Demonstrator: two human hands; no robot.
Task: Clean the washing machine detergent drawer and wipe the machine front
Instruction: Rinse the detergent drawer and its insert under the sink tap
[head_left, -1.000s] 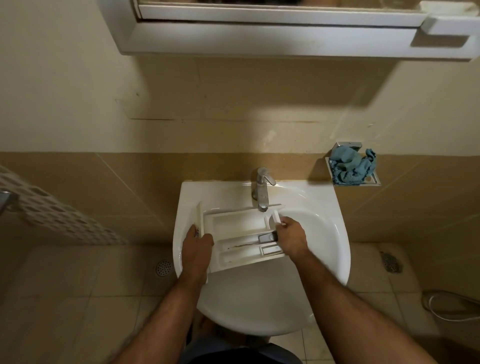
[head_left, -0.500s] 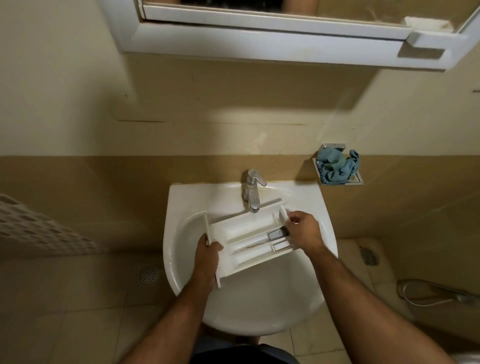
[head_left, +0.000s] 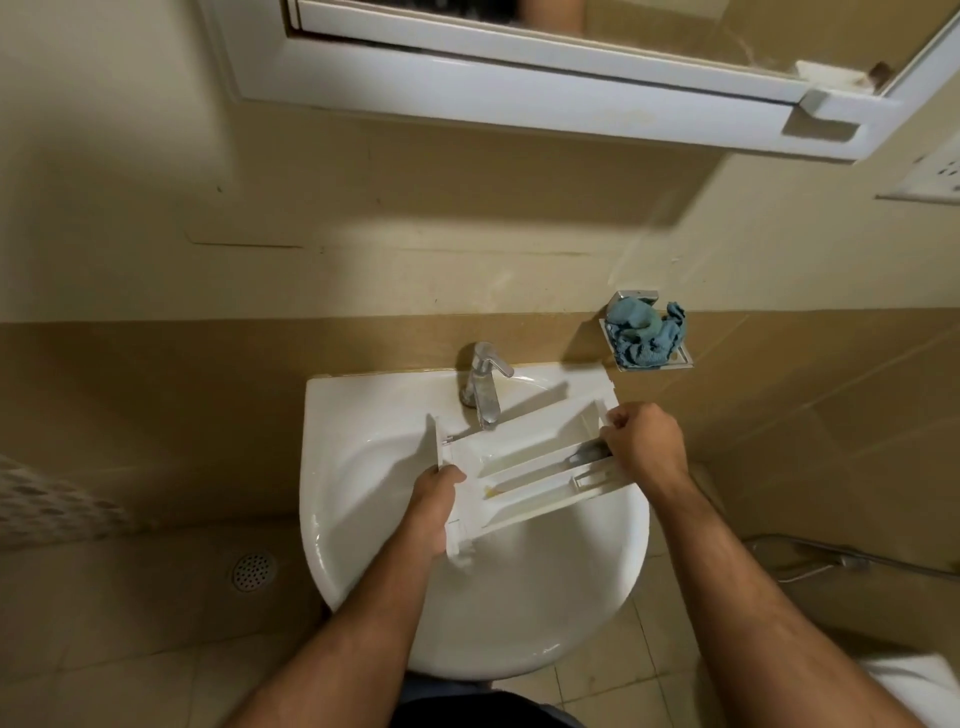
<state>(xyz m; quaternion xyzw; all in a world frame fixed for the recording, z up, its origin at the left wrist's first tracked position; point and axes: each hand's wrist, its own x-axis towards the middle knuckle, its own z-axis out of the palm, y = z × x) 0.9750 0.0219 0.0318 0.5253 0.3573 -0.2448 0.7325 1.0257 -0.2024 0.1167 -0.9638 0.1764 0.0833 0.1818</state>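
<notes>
Now both hands (head_left: 434, 506) (head_left: 644, 447) grip detergent drawer (head_left: 524, 467) over sink (head_left: 363, 467).

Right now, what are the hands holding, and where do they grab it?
Both hold the white detergent drawer over the sink: left hand at its front-panel end, right hand at the far end.

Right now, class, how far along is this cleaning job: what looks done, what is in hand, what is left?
Done: the drawer is out of the machine and over the sink. In hand: the left hand and right hand grip its two ends below the tap; no running water shows, and yellowish residue remains inside. Left: rinsing it, then wiping the machine front, which is out of view; the cloth sits unused on its holder.
</notes>
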